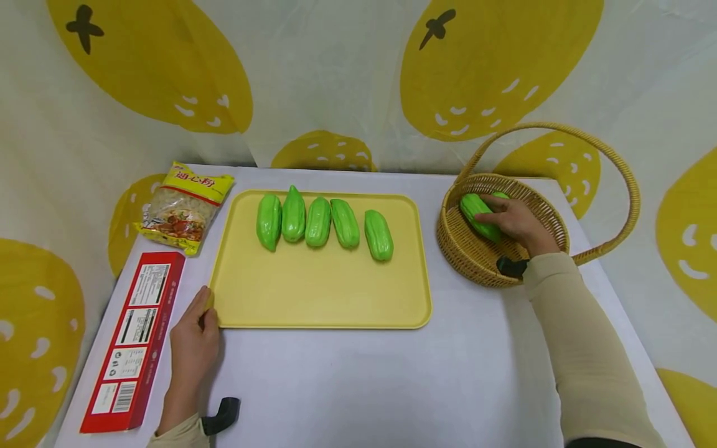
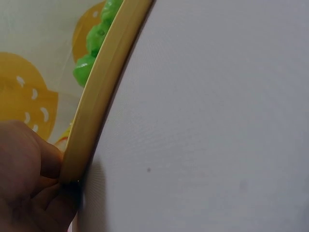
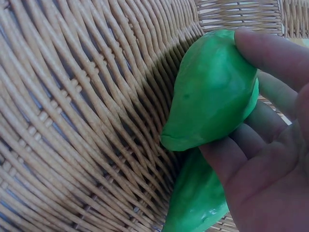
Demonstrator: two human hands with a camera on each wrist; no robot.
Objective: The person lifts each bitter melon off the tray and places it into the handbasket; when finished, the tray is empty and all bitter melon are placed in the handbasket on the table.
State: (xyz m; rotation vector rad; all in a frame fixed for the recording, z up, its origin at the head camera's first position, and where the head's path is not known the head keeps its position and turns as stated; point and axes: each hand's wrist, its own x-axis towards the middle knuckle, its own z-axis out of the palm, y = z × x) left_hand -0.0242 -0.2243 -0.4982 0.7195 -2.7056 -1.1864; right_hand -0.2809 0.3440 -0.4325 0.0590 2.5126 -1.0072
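Note:
Inside the wicker basket [image 1: 476,264], my right hand [image 1: 515,221] grips a green bitter melon [image 1: 476,208], thumb on one side and fingers on the other. The right wrist view shows the held bitter melon [image 3: 210,92] close against the woven wall. Below it lies a second bitter melon [image 3: 195,198], mostly hidden by the hand in the head view. My left hand [image 1: 193,339] pinches the near left corner of the yellow tray [image 1: 313,292]; its fingers meet the rim [image 2: 91,121] in the left wrist view. Several bitter melons [image 1: 318,222] lie in a row along the tray's far side.
A yellow bag of pasta [image 1: 185,208] lies at the back left. In front of it is a long red box [image 1: 134,342], left of my left hand. The basket's tall handle [image 1: 630,186] arches over to the right. A patterned curtain [image 1: 336,74] hangs behind the white table [image 1: 358,386].

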